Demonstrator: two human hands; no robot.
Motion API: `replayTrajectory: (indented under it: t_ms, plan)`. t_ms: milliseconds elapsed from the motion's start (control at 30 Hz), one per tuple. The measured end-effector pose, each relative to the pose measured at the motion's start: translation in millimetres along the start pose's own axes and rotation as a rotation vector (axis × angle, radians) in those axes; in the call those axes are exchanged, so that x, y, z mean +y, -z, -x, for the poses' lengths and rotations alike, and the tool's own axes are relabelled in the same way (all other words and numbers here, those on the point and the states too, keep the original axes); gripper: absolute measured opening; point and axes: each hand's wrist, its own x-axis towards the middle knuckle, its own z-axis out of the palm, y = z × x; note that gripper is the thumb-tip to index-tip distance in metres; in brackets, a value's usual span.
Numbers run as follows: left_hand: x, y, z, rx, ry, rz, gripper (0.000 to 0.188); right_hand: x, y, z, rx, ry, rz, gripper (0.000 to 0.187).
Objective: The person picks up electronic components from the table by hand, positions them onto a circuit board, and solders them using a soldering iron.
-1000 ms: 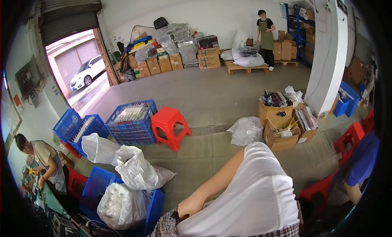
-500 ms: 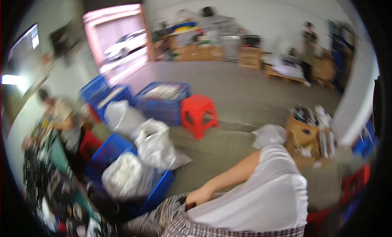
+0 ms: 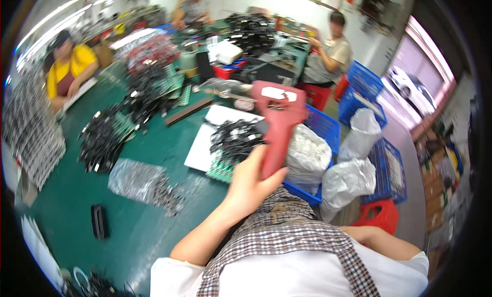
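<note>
My left hand (image 3: 251,182) is closed around the handle of a red glue gun (image 3: 281,118), a pistol-shaped tool with a white label and a black trigger. It is held up over the table's right edge. Just behind it, black cables (image 3: 237,139) and green circuit boards (image 3: 220,166) lie on a white sheet (image 3: 197,148). My right forearm (image 3: 392,244) reaches in toward my checked apron (image 3: 292,235); the fingers of that hand are hidden behind the apron.
The green table (image 3: 148,246) bears a clear bag of small grey parts (image 3: 136,179), a black case (image 3: 98,221) and cable bundles (image 3: 105,138). White sacks (image 3: 348,182), blue crates (image 3: 392,169) and a red stool (image 3: 380,215) stand at right. Several people sit around the tables.
The view has swung left from the open floor to the green table. My left hand with the red glue gun has come into view. My right hand's fingers have gone out of sight.
</note>
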Motion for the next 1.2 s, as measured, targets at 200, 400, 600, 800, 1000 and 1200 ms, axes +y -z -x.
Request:
replayTrajectory:
  t_ms: [200,400,600,800,1000,1200]
  plan:
    - [-0.9,14.0,1.0,0.044,0.027,-0.066,0.038,-39.5,11.0,-40.8,-0.086,-0.062,0.241,0.027]
    - [5.7,18.1,1.4,0.078,-0.083,-0.026,0.039,-54.4,16.5,-58.9,-0.104,-0.126,0.385,0.025]
    - [-3.6,28.1,2.0,0.097,-0.11,-0.005,0.04,-65.1,23.8,-74.2,-0.112,-0.191,0.501,0.022]
    - [3.9,30.8,-1.9,0.107,-0.099,-0.011,0.036,-67.3,36.3,-61.7,-0.093,-0.268,0.583,0.02]
    - [-1.9,28.7,-2.9,0.073,-0.111,-0.08,0.036,-138.3,46.8,-60.7,-0.164,-0.147,0.615,0.018]
    - [-7.9,12.5,-0.7,0.037,-0.038,-0.196,0.039,-184.6,-20.1,-42.8,-0.091,0.515,0.542,0.043]
